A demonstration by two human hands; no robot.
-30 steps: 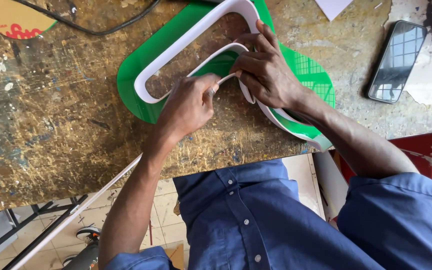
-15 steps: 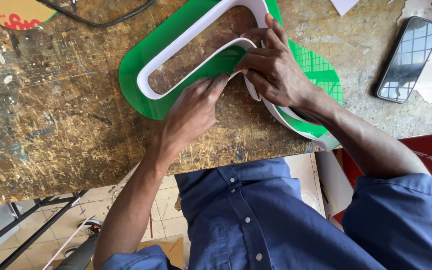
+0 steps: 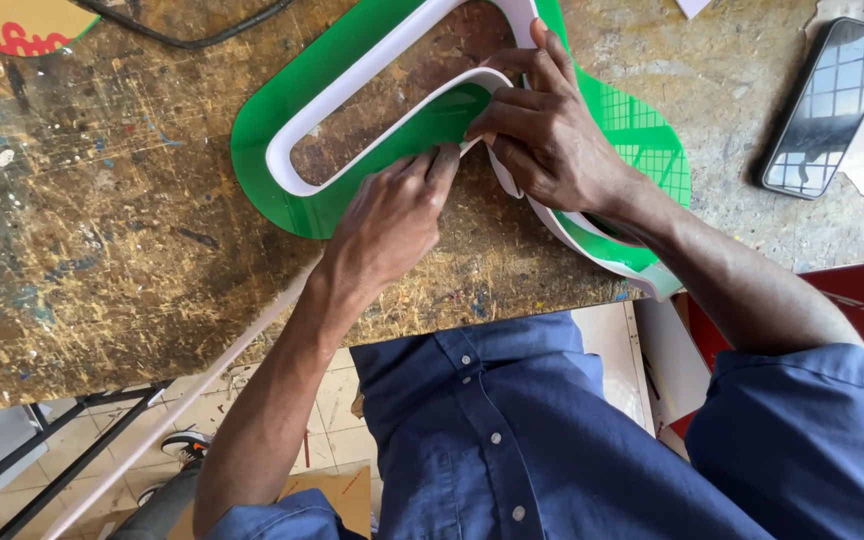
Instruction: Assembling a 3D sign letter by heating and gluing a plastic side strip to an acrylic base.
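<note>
Near the worktop's [image 3: 102, 230] front edge, both hands bend a white strip [image 3: 392, 110] along the green panel [image 3: 262, 170]. The left hand [image 3: 392, 225] presses with fingers together; the right hand [image 3: 552, 140] pinches the strip. The bend seems underway, and following the curve would need steady pressure.

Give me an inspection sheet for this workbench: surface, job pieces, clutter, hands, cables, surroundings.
Surface: worn wooden workbench, paint-spattered.
Job's things: flat green plastic cut-out shape; white flexible edging strip standing along its inner edge.
Clutter: black smartphone, face up; round cardboard piece with red print.
Hands: left hand presses the strip; right hand pinches it at the bend.
Cables: black cable along the far edge.
Surroundings: tiled floor, black metal frame.
</note>
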